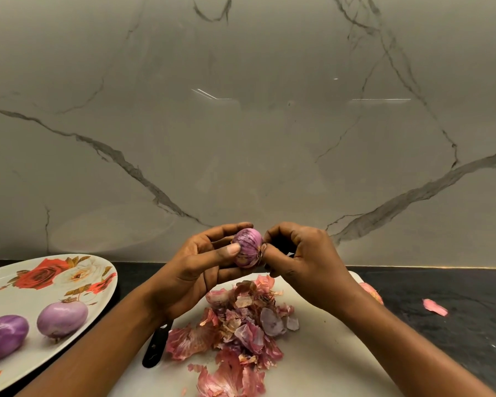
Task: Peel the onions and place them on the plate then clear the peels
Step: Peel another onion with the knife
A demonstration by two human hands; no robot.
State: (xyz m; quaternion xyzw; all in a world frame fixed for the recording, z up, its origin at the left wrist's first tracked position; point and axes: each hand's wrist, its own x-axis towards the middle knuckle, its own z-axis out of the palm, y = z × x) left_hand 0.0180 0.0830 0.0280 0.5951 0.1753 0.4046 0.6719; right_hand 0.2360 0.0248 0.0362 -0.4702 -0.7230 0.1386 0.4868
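1. Left hand point(195, 270) has its grip closed on a small purple onion point(246, 247): the thumb lies across the near side and the fingers curl round the far side.
2. Right hand point(307, 265) has its fingers curled, and its fingertips pinch at the tufted end of the same onion. Whether it also holds anything in its shadowed palm cannot be told.
3. Held in the air above the far edge of a white rectangular cutting board point(327, 353), the onion is glossy, streaked purple and pale, with brown wisps at the pinched end.
4. A loose heap of pink papery peels point(241, 325) covers the middle of the board, directly below both hands.
5. A black knife handle point(155, 349) lies at the board's left edge, partly hidden under the left forearm.
6. On the left, an oval white plate with a red rose print point(17, 302) carries two peeled purple onions, one nearer the board point(62, 319) and one at the frame edge point(3, 336).
7. Behind the right wrist, a pinkish unpeeled onion point(371, 292) shows only in part.
8. One stray pink peel point(435, 307) lies on the dark stone worktop point(455, 333), right of the board.
9. A grey-veined marble wall point(241, 138) rises behind.
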